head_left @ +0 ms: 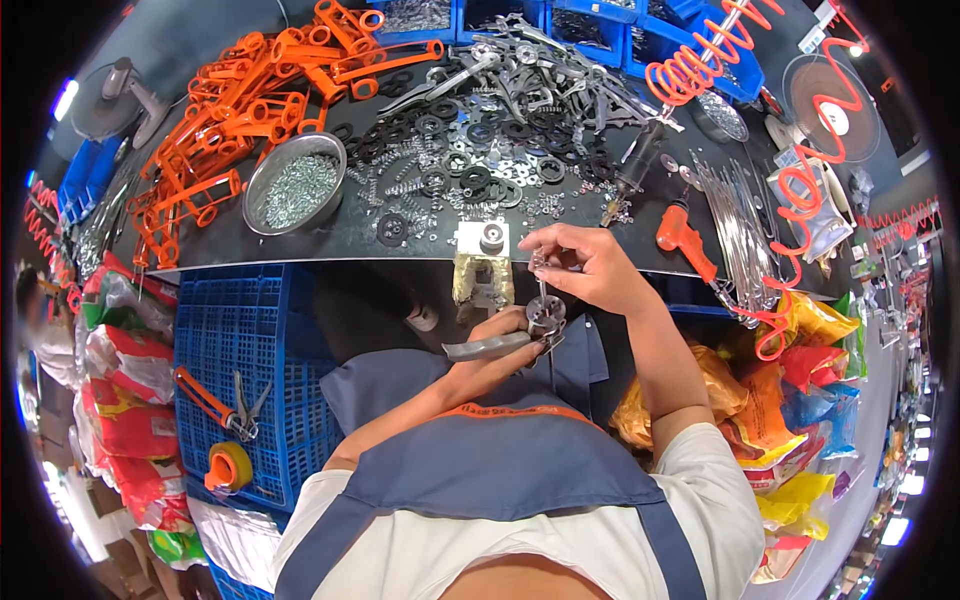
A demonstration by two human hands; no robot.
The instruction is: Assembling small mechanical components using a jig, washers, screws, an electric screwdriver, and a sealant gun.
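Blue apron bib (500,470) fills the near foreground. Beyond it, at twelve o'clock, the left hand (505,348) grips a grey metal blade piece (487,347), while the right hand (585,265) pinches a thin pin (542,290) standing on the round washers (545,315) stacked atop it.

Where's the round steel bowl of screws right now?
Head view: the round steel bowl of screws sits left on the dark workbench, beside the orange plastic handles.

Fingertips of the left hand (500,345) behind the metal blade (487,347); bowl's (294,183) small parts indistinct.
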